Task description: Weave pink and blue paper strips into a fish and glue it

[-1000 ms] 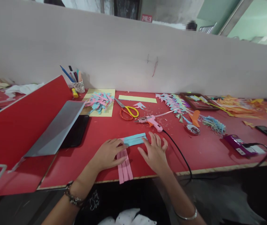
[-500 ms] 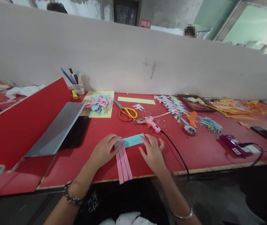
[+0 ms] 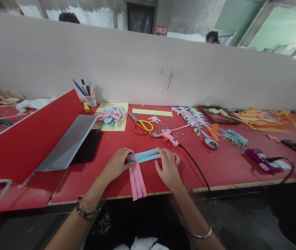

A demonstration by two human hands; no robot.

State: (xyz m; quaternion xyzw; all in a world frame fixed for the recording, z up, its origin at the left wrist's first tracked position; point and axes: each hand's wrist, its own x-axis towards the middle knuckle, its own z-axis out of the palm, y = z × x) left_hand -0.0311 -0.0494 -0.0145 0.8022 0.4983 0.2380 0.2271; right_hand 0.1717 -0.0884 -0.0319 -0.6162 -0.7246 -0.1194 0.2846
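Note:
Blue paper strips [image 3: 148, 155] lie crosswise on the red table, with pink paper strips [image 3: 138, 180] interlaced at their left end and hanging toward me. My left hand [image 3: 119, 163] is closed over that crossing, thumb and fingers pinching the left end. At the other end, my right hand [image 3: 168, 166] has its fingers bent and apart. Its fingertips touch the blue strips, while the thumb stays away from them. A narrow gap shows between the blue strips. Beyond my hands lie a pink glue gun [image 3: 170, 136] and scissors [image 3: 144, 125] with yellow and red handles.
A pile of pink and blue paper pieces [image 3: 113, 115] lies on yellow paper, near a pen cup [image 3: 90, 100]. A red folder [image 3: 46, 128] stands at left beside a black phone [image 3: 89, 146]. The glue gun's cable [image 3: 197, 166] crosses the front table edge [image 3: 231, 188]. A purple power box [image 3: 263, 160] sits at right.
The blue strips have spread slightly, opening a gap between them. My left fingers have closed more tightly over the crossing; my right hand has hardly moved. The camera view has shifted a little.

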